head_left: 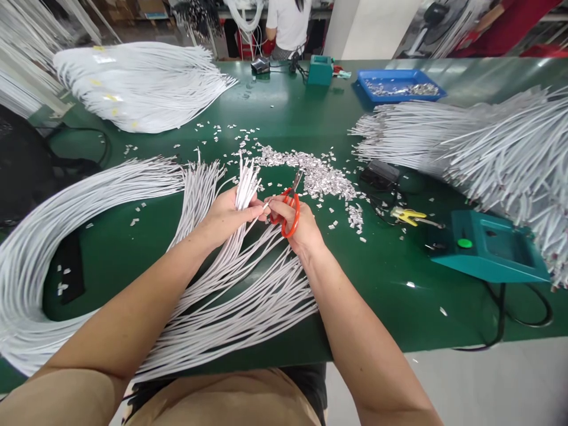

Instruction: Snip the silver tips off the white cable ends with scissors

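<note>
My left hand (235, 212) is closed around a bunch of white cables (245, 184), whose ends stick up above the fingers. Its thumb and forefinger pinch the tip of one cable, meeting the fingertips of my right hand (298, 222). Red-handled scissors (290, 210) hang in my right hand, blades pointing up and away. What the right fingertips do at the cable tip is too small to make out. More white cables (248, 313) lie under both forearms, and a long bundle (26, 260) curves round on the left. Small silvery-white pieces (317, 171) are scattered just beyond my hands.
A teal machine (492, 245) with a green button stands at right, near yellow-handled pliers (408, 216) and a black adapter (380, 174). Cable piles (137, 83) lie at back left and right. At the back are a blue tray (402, 97), a teal box (320, 70) and a person (290, 26).
</note>
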Demonstrator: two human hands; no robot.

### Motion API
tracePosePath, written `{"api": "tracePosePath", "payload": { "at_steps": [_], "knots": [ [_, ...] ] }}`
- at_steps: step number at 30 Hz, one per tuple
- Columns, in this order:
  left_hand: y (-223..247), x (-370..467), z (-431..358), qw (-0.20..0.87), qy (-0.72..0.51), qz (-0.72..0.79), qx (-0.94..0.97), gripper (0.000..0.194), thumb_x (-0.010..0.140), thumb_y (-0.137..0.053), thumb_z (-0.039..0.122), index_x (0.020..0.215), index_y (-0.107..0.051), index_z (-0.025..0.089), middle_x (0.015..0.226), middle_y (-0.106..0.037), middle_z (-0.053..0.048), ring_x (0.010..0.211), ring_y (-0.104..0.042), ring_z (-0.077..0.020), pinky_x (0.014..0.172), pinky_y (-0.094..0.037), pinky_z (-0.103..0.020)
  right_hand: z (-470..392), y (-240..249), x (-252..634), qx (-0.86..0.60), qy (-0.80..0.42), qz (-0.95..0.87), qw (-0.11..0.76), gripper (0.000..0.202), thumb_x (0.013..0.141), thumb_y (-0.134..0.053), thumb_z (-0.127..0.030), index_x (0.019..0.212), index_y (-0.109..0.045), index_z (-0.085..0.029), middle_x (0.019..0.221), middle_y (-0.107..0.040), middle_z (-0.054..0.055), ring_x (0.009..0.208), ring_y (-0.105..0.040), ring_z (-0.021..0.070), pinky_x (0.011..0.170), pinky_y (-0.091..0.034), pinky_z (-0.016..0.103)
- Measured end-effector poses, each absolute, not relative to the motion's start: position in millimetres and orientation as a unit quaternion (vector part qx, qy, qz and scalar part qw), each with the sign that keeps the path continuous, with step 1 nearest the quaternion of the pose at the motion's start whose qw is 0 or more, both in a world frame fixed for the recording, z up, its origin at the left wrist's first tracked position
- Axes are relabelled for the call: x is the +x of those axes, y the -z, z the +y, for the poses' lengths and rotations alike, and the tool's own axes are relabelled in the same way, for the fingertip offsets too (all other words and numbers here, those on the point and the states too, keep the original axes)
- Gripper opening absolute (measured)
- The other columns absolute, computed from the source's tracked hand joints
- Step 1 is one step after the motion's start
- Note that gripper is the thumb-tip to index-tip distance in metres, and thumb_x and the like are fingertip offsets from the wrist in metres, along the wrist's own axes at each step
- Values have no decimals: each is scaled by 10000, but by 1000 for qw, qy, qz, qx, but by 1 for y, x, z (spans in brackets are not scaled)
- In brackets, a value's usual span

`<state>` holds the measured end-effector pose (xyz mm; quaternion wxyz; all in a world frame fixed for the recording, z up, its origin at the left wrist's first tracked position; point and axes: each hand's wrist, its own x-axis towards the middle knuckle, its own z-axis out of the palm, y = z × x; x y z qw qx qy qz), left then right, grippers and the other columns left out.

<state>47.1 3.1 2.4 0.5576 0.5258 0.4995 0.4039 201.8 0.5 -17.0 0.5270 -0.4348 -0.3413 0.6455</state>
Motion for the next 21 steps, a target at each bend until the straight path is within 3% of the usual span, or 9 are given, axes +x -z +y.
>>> {"api": "tracePosePath", "payload": {
  "at_steps": [5, 7, 9, 12, 14, 18, 21],
  "knots": [
    [-4, 45, 4, 625, -363, 458, 518, 294, 714, -753, 294, 827, -501, 192, 759, -681, -19, 668, -644, -153, 609, -446, -287, -2, 17, 200, -466, -596, -374, 536, 179, 621, -752, -332, 704, -726, -175, 732, -679, 6, 630, -523, 115, 650, -421, 273],
    [-5, 45, 3, 635, -349, 453, 520, 286, 720, -757, 291, 815, -506, 191, 750, -676, -18, 685, -649, -156, 631, -462, -292, -1, 20, 202, -500, -567, -379, 534, 193, 647, -735, -360, 695, -716, -174, 697, -668, 1, 632, -537, 127, 649, -425, 278],
    [-7, 45, 2, 638, -343, 457, 517, 275, 725, -769, 308, 854, -561, 182, 833, -698, -47, 805, -678, -185, 700, -502, -310, 2, 24, 206, -547, -511, -391, 536, 229, 678, -713, -400, 682, -697, -171, 647, -639, -4, 638, -545, 139, 656, -431, 285],
    [-8, 45, 0, 631, -347, 472, 509, 304, 743, -763, 368, 958, -662, 177, 1075, -692, -97, 1017, -652, -222, 805, -539, -334, 6, 26, 213, -579, -395, -430, 569, 220, 725, -671, -389, 782, -708, -179, 764, -675, 16, 738, -585, 158, 741, -450, 297],
    [-6, 44, 1, 618, -351, 491, 505, 312, 741, -763, 375, 981, -696, 188, 1114, -679, -86, 1007, -639, -205, 818, -542, -328, 6, 23, 216, -570, -364, -444, 587, 203, 745, -649, -370, 811, -711, -188, 811, -680, 19, 758, -586, 157, 761, -452, 298],
    [0, 43, 4, 585, -372, 509, 510, 274, 697, -795, 314, 919, -709, 177, 836, -676, -27, 759, -617, -138, 740, -511, -296, 1, 12, 213, -525, -444, -446, 573, 219, 744, -653, -396, 704, -709, -188, 728, -657, 3, 688, -560, 143, 712, -450, 292],
    [3, 45, 5, 571, -379, 517, 512, 283, 651, -819, 301, 868, -698, 166, 736, -641, -5, 673, -588, -128, 692, -488, -298, -1, 9, 211, -506, -480, -443, 563, 213, 734, -672, -396, 732, -730, -192, 763, -682, 2, 702, -569, 140, 725, -456, 291]
  ]
}}
